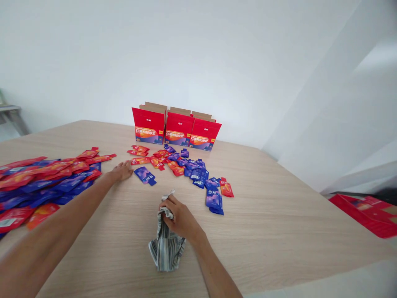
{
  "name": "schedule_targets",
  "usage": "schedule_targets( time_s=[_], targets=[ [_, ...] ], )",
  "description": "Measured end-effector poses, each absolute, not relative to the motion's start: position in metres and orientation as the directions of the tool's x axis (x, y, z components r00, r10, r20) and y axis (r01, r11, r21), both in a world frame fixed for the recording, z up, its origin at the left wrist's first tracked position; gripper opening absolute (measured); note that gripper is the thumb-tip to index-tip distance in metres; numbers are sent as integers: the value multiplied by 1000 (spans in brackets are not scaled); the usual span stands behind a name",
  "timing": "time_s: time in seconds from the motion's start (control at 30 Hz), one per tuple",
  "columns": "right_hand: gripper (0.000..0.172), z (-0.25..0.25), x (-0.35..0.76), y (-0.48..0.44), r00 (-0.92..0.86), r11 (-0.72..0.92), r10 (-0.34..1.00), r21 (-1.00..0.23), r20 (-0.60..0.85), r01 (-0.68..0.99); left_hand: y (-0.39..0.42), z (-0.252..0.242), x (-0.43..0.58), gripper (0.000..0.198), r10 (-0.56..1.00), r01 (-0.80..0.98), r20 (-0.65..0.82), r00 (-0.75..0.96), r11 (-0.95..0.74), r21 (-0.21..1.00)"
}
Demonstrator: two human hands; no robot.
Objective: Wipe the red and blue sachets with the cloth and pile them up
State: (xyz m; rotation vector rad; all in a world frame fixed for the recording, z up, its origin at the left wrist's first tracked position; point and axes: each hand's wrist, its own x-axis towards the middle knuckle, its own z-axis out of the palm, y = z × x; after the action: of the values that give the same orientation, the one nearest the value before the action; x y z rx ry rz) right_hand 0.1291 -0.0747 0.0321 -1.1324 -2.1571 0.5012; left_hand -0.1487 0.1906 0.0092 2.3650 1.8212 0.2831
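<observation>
My right hand (178, 217) is closed around a bunched striped grey cloth (166, 248) that rests on the wooden table (279, 215). My left hand (122, 170) is stretched far forward and lies flat on the table, fingers extended, beside a blue sachet (144, 175) and a red sachet (141, 161). A scatter of red and blue sachets (189, 165) lies just beyond both hands.
Three open red cartons (176, 129) stand in a row at the far side of the table. A large pile of red and blue sachets (40, 182) covers the left side. Flattened red cartons (369, 213) lie off the table at the right.
</observation>
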Motion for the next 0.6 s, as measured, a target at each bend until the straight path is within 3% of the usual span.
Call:
schedule_targets(
  time_s=[0.13,0.3,0.47,0.6],
  targets=[
    [35,33,128,-75,-441,566,823,-581,358,585,189,9,-151,73,984,967,12,177,-176,185],
    [35,33,125,-75,-463,576,815,-573,348,583,186,18,-150,66,956,950,14,292,-292,107],
    [34,34,125,-76,-470,588,806,-576,359,568,179,15,-144,54,904,872,12,427,-415,259],
    [35,35,127,-76,-454,579,813,-586,365,566,172,11,-134,58,912,870,168,374,-408,278]
  ],
)
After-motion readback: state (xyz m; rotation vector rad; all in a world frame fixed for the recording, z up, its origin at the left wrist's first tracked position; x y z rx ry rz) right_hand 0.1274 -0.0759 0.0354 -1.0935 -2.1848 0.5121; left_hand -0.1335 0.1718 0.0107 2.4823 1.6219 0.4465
